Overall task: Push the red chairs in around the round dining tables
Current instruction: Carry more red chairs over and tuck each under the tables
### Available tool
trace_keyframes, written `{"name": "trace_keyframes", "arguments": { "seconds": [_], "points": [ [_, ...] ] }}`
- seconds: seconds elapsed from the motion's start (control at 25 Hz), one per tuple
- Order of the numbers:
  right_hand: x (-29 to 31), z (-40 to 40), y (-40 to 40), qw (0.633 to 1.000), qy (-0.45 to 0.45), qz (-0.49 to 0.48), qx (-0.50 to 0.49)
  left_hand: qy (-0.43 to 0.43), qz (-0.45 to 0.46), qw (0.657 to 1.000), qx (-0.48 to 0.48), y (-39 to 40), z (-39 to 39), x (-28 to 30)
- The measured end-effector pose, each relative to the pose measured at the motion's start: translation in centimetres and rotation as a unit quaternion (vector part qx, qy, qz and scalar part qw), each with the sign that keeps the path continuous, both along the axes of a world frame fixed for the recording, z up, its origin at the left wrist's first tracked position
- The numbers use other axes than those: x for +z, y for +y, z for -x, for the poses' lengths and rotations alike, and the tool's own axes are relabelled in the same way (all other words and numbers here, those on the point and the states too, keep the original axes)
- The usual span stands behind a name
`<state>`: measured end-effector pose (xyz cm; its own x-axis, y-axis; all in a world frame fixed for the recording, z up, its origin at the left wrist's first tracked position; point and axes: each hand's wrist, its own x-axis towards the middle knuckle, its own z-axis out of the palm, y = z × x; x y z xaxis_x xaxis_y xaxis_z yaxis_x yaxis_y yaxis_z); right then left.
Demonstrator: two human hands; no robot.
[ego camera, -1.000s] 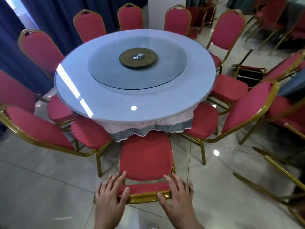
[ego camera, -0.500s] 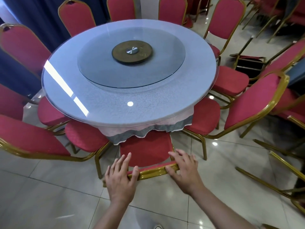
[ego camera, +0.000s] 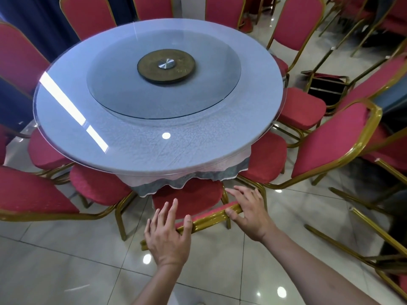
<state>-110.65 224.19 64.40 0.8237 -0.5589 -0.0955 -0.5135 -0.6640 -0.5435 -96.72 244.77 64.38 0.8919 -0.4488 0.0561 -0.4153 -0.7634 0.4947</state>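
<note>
Red chair (ego camera: 193, 200) under both hands' (ego camera: 168, 234) grip

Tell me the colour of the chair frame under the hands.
Gold, on the chair frame; head view.

floor (ego camera: 66, 271): glossy pale tiles | curtain (ego camera: 28, 14): dark blue

Red chairs (ego camera: 189, 199) with gold frames, pale blue round table (ego camera: 154, 146).
</note>
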Motion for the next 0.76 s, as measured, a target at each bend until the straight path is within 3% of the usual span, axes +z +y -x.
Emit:
{"name": "trace_keyframes", "arguments": {
  "seconds": [0.4,0.76],
  "points": [
    [2.0,0.7,0.0,0.996,0.076,0.008,0.045,0.117,-0.081,0.988,-0.052,1.3,0.1,2.7],
    [6.6,6.1,-1.2,0.997,0.037,0.061,0.016,0.022,-0.072,0.988,-0.133,-2.8,5.8,5.6]
  ]
}}
